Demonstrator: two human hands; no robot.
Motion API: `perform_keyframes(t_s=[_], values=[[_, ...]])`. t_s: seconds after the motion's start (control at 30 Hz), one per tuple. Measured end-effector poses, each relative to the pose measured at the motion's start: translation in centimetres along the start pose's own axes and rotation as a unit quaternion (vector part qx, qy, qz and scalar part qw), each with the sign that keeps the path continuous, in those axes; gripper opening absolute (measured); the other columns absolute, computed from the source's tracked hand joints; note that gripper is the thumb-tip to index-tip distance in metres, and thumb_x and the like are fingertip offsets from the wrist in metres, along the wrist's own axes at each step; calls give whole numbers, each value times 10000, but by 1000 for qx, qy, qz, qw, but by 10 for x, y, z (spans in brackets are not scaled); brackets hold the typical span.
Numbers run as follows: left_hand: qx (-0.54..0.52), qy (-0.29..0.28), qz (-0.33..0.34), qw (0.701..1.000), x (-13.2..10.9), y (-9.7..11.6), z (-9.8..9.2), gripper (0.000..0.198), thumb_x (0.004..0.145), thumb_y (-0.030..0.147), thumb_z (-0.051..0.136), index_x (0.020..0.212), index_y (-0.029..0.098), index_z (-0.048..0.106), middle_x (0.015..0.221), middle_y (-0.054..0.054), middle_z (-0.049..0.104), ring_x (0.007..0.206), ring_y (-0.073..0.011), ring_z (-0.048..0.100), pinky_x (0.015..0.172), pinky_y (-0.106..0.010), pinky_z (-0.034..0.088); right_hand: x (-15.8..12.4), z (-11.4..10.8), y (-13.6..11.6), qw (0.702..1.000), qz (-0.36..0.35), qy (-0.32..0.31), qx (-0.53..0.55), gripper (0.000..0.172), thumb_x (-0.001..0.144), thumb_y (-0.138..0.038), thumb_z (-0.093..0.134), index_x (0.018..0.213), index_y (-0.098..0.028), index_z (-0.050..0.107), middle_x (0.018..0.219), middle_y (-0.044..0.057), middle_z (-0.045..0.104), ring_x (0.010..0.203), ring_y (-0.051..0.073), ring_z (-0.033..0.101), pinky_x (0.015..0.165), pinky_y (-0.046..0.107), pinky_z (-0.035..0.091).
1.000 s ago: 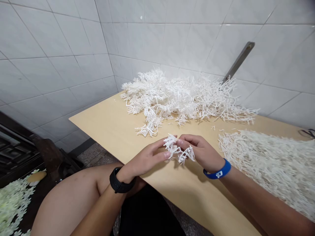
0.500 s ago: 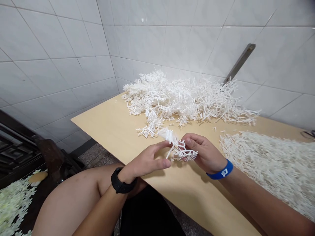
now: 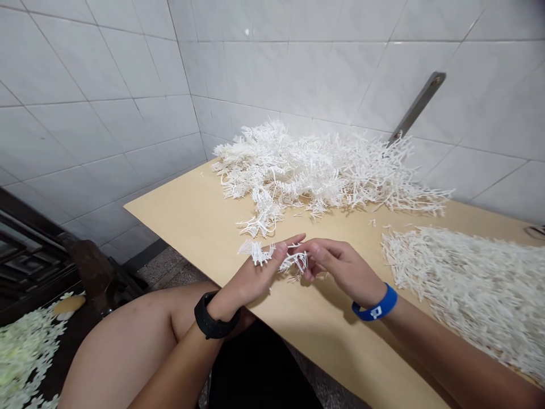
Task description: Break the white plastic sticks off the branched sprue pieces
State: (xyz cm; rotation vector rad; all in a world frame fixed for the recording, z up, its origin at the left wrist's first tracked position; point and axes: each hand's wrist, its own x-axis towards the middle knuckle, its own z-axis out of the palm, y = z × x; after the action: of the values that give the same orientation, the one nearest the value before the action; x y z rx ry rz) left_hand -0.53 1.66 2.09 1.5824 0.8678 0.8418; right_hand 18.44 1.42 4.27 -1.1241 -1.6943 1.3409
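Observation:
My left hand (image 3: 255,278) is closed, with its thumb pressed on a white branched plastic sprig (image 3: 295,261). The sprig's comb-like end (image 3: 257,253) sticks out to the left over the back of the thumb. My right hand (image 3: 346,268) pinches the sprig's right end between thumb and curled fingers; some of its fingertips are hidden. Both hands are just above the tan tabletop (image 3: 187,210), near its front edge. Behind them lies a big tangled heap of similar white sprigs (image 3: 306,165).
A spread of small off-white pieces (image 3: 477,284) covers the table's right side. A metal bar (image 3: 419,105) stands against the tiled wall (image 3: 289,68). At the lower left, pale green flower-shaped pieces (image 3: 25,346) lie beside dark wooden furniture (image 3: 85,267).
The sprig has turned and shifted left, its comb-like end now over my left thumb. My left thumb has closed onto it, and my right hand has moved slightly left.

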Motion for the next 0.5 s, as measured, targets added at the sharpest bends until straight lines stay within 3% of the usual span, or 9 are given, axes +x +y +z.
perform_keyframes(t_s=[0.1,0.17,0.3,0.4,0.5], values=[[22,34,2,999,0,-2,-1,524,968,545,339,1292,244,620,1331,-30,632,1286,-240,526,1129,-362,332,-1,3,0,994,-39,28,-102,322,900,-421,532,764,-158,660,608,17,592,582,140,538,572,266,428],[38,58,-10,998,0,-5,-1,550,954,578,339,1209,230,681,1258,-42,681,1218,-256,581,1093,-375,378,-1,5,0,986,-61,36,-154,330,897,-359,509,628,-177,569,556,-8,520,530,117,451,529,255,367],[2,116,-67,991,1,-9,-1,606,939,617,319,1148,206,711,1080,-58,758,1107,-277,650,1026,-402,441,-2,5,3,982,-52,40,-180,352,901,-336,475,579,-196,449,521,-39,418,497,101,354,497,251,301],[3,87,-68,994,-1,-8,-1,581,939,612,330,1191,234,693,1171,-36,725,1199,-284,595,1084,-411,387,-2,3,5,982,-39,58,-175,321,904,-382,502,648,-189,517,574,-24,474,537,115,408,525,253,329],[10,40,-23,999,-2,-4,0,548,954,578,334,1293,257,621,1339,-19,626,1316,-264,494,1154,-409,296,0,4,7,987,-42,48,-149,244,894,-405,539,823,-185,615,679,6,577,607,140,486,566,257,374]])
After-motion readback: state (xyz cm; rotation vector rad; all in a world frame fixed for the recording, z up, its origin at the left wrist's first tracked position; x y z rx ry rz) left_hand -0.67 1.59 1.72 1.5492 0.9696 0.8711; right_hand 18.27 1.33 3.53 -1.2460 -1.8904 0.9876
